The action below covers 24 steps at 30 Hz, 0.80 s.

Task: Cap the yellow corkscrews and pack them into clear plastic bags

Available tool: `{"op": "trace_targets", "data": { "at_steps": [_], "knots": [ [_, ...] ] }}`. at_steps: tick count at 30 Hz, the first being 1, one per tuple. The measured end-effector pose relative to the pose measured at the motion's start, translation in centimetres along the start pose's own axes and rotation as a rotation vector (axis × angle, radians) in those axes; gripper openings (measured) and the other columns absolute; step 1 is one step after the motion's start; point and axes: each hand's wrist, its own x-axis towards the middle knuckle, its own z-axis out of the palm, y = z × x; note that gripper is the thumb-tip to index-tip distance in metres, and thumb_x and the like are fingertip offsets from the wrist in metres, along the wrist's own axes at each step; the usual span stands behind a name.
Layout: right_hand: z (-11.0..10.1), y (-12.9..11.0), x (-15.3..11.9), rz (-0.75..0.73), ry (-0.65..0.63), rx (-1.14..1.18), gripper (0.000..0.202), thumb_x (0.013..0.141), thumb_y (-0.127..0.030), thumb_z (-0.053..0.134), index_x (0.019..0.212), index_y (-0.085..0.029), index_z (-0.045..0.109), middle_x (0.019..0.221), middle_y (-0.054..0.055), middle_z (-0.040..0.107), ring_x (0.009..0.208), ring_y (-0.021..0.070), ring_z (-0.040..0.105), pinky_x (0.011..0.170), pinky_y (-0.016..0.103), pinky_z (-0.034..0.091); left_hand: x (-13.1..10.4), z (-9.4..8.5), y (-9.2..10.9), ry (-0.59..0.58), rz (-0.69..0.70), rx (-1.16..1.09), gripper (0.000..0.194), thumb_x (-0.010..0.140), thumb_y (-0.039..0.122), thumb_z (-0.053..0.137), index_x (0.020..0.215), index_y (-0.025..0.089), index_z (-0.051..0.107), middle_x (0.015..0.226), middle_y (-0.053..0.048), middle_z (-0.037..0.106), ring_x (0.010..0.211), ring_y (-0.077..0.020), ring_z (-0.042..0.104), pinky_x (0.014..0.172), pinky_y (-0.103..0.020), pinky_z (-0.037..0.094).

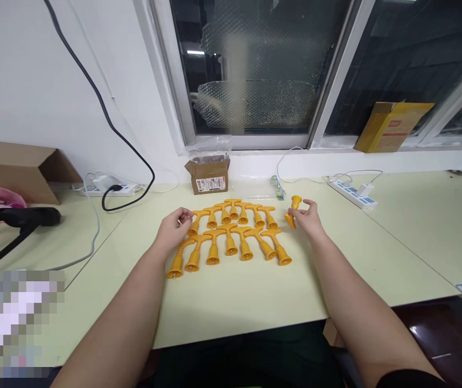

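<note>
Two curved rows of yellow plastic T-handled pieces with flared, cup-like ends lie on the table, the cups facing me. My left hand (175, 226) is at the left end of the back row, its fingers curled in a pinch at the crossbar of the outermost T-handled piece (198, 220). Beyond the right end of the rows, my right hand (308, 218) grips another yellow T-handled piece (296, 201). Its flared end points up and away, while my fingers cover the middle. The front row's nearest piece (175, 265) lies below my left hand.
A small cardboard box (210, 177) stands by the wall, with clear plastic packaging (253, 188) beside it. Power strips sit at the left (121, 189) and right (352, 193). A black cable (105, 116) hangs at left, near a large carton (16, 170).
</note>
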Motion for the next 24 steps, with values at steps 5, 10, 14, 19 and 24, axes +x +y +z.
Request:
{"op": "trace_targets", "data": {
  "at_steps": [5, 10, 14, 19, 24],
  "knots": [
    [-0.1, -0.1, 0.5, -0.076, 0.003, 0.16, 0.058, 0.066, -0.046, 0.078, 0.116, -0.022, 0.059, 0.082, -0.003, 0.06, 0.07, 0.0159, 0.061, 0.065, 0.03, 0.05, 0.0, 0.0, 0.0, -0.003, 0.001, -0.005, 0.019, 0.079, 0.032, 0.06, 0.093, 0.022, 0.067, 0.077, 0.0, 0.062, 0.07, -0.0166, 0.055, 0.066, -0.028, 0.045],
    [-0.1, -0.9, -0.1, -0.213, 0.004, 0.067, 0.037, 0.077, -0.05, 0.07, 0.101, -0.022, 0.062, 0.075, -0.003, 0.056, 0.059, 0.0126, 0.053, 0.062, 0.03, 0.051, 0.1, 0.0, 0.2, -0.005, 0.005, 0.002, 0.019, 0.079, 0.032, 0.059, 0.093, 0.021, 0.067, 0.077, 0.0, 0.062, 0.07, -0.0169, 0.056, 0.068, -0.029, 0.045],
    [0.1, -1.1, -0.6, -0.11, -0.123, 0.118, 0.047, 0.076, -0.051, 0.072, 0.111, -0.024, 0.055, 0.097, 0.001, 0.068, 0.069, 0.014, 0.064, 0.069, 0.032, 0.057, 0.0, 0.1, 0.4, -0.014, 0.011, 0.007, 0.02, 0.08, 0.033, 0.058, 0.092, 0.021, 0.067, 0.077, 0.0, 0.063, 0.071, -0.0174, 0.057, 0.069, -0.029, 0.045],
    [0.0, -1.1, -1.0, -0.015, -0.298, 0.054, 0.062, 0.068, -0.05, 0.081, 0.118, -0.025, 0.054, 0.105, 0.003, 0.069, 0.093, 0.0181, 0.068, 0.076, 0.029, 0.056, -0.1, 0.0, 0.6, -0.025, 0.017, 0.005, 0.02, 0.08, 0.033, 0.058, 0.092, 0.021, 0.067, 0.077, 0.0, 0.063, 0.071, -0.017, 0.057, 0.069, -0.029, 0.045],
    [-0.4, -0.8, -1.1, 0.023, -0.33, -0.287, 0.06, 0.074, -0.042, 0.077, 0.126, -0.021, 0.057, 0.087, 0.0, 0.066, 0.082, 0.0189, 0.065, 0.077, 0.031, 0.053, -0.1, -0.1, 0.7, -0.038, 0.008, 0.006, 0.019, 0.08, 0.033, 0.058, 0.093, 0.021, 0.067, 0.079, 0.0, 0.063, 0.072, -0.0169, 0.057, 0.07, -0.03, 0.044]
  ]
}}
